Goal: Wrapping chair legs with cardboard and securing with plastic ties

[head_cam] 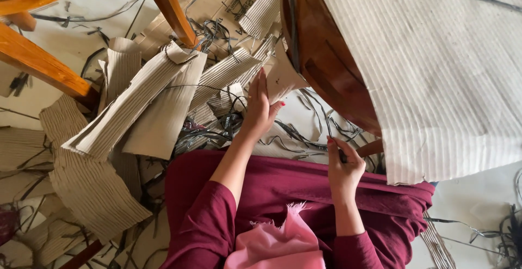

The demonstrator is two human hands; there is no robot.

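A curved brown wooden furniture piece [321,68] lies before me, partly wrapped in a large sheet of corrugated cardboard [435,79]. My left hand [260,108] reaches up to a loose cardboard flap [281,76] at the wood's left edge, fingers stretched along it and thumb pinching its lower edge. My right hand [343,166] sits lower, beside a short wooden stub [371,148] under the sheet, fingers curled around a thin dark strip [341,155]. What the strip is attached to is hidden.
Torn corrugated cardboard pieces [136,106] and tangled black strips [217,127] litter the pale floor. Orange-brown wooden chair legs [43,65] cross the upper left. My maroon clothing [283,187] and a pink cloth [277,244] fill the bottom.
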